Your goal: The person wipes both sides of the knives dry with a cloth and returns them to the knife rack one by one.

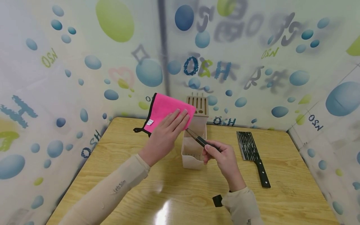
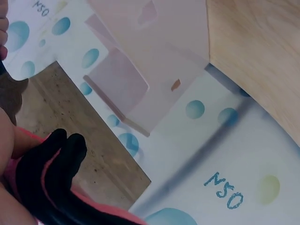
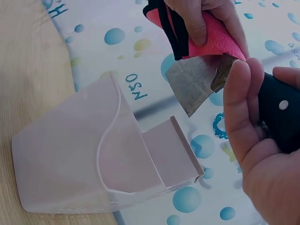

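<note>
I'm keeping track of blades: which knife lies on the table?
The black-streaked knife, on the table's right side; the other knife is in the right hand, its blade partly covered by the pink cloth.

My feed shows me pale walls [image 1: 247, 90] along the back, left and right edges of the wood-grain bench [image 1: 174, 190], printed with blue and green ovals and lettering. White glare [image 1: 162, 214] streaks the wood.
</note>
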A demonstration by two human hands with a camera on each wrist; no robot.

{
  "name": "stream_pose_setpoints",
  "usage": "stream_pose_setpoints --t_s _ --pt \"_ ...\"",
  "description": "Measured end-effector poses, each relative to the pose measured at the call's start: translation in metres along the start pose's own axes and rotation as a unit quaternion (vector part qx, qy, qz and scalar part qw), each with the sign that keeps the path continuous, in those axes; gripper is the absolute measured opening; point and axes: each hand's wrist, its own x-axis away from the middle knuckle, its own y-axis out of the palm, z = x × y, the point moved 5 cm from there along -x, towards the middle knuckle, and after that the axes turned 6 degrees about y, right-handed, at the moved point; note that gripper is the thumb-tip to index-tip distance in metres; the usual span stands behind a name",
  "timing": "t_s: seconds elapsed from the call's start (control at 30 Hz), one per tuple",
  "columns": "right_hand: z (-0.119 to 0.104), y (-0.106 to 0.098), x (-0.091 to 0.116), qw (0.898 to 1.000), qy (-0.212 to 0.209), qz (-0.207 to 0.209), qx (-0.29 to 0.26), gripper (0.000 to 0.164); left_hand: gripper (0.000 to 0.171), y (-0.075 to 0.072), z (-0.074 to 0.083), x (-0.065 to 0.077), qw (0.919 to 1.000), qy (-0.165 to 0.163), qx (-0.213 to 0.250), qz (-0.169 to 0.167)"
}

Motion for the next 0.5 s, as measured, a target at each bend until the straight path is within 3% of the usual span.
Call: stream_pose_setpoints --t_s 0.5 --pt "0.001 0.004 -0.002 0.998 0.030 -0.003 -0.046 0.032 0.075 0.005 0.024 -0.008 0.9998 0.015 -0.005 0.007"
